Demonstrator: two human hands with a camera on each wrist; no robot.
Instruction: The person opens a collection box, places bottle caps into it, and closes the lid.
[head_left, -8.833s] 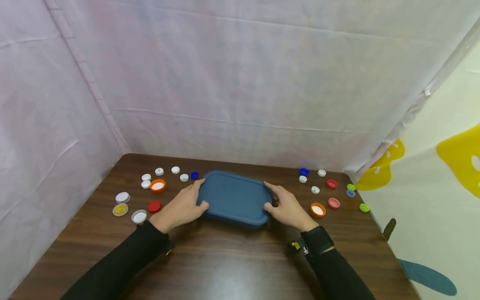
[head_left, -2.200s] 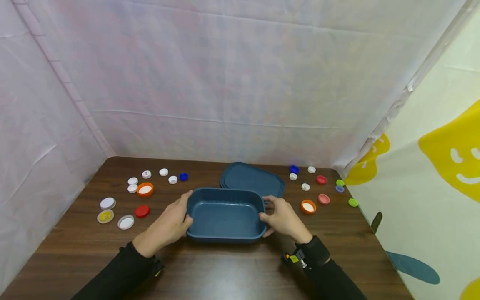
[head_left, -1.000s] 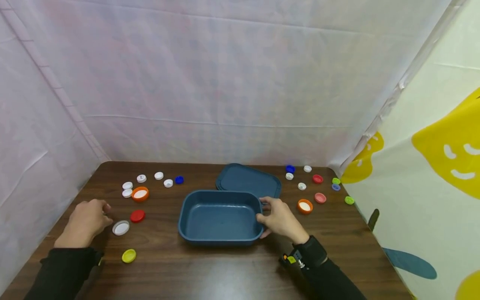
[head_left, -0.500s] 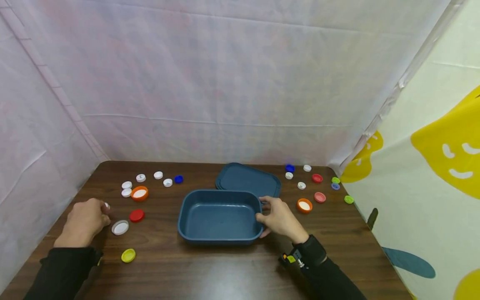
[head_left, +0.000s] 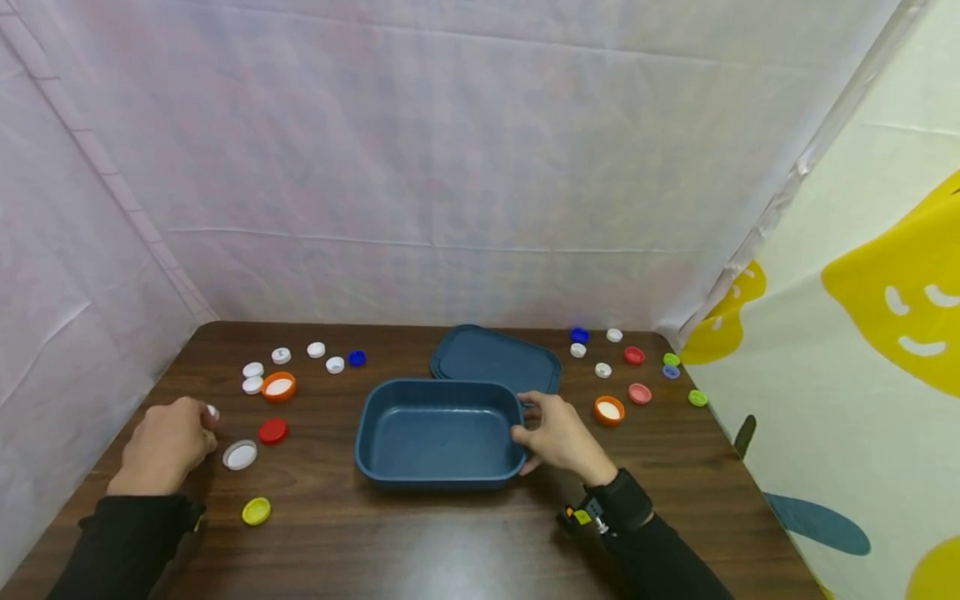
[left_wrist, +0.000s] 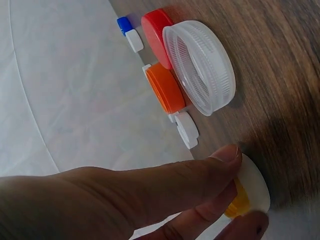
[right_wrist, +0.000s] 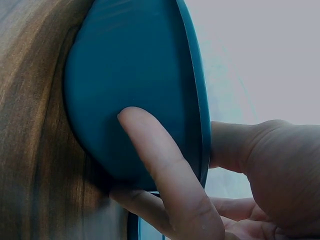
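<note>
My left hand (head_left: 167, 442) is at the left of the table, fingers curled down. In the left wrist view its thumb and fingers pinch a white cap (left_wrist: 254, 181) with a yellow part showing. Beside it lie a clear-rimmed cap (head_left: 240, 455), a red cap (head_left: 273, 431) and, nearer the front, a yellow cap (head_left: 257, 511). My right hand (head_left: 561, 437) grips the right end of a blue rectangular box (head_left: 438, 483), thumb over the rim and fingers against the outer wall. The box stands upright with nothing in it. Its blue lid (head_left: 495, 358) lies behind it.
At the back left are an orange cap (head_left: 278, 387), a blue cap (head_left: 357, 358) and several white ones. On the right lie another orange cap (head_left: 609, 410), a pink cap (head_left: 640, 393), a green cap (head_left: 697, 398) and others. White cloth (head_left: 435, 167) hangs behind.
The lid has come off the box and lies behind it. My left hand has left the box for the caps at left. The yellow cap now sits nearer the front; my right hand stays on the box.
</note>
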